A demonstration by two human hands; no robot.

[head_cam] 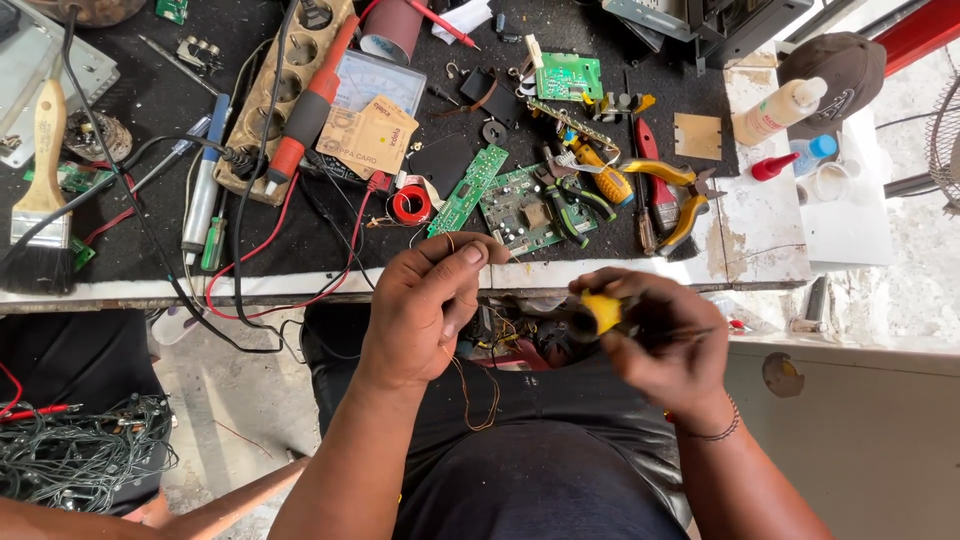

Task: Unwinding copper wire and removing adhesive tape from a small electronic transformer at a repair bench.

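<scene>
My left hand pinches a thin copper-coloured wire between thumb and fingers; the wire loops down over my dark lap. My right hand is closed round a small tool with a yellow handle, held close to the left hand, just below the workbench's front edge. What the tool's tip touches is hidden by my fingers.
On the black bench mat lie green circuit boards, yellow-handled pliers, a red wire spool, a soldering iron with red grip, a meter, a paintbrush and a power strip. Tangled wires sit at lower left.
</scene>
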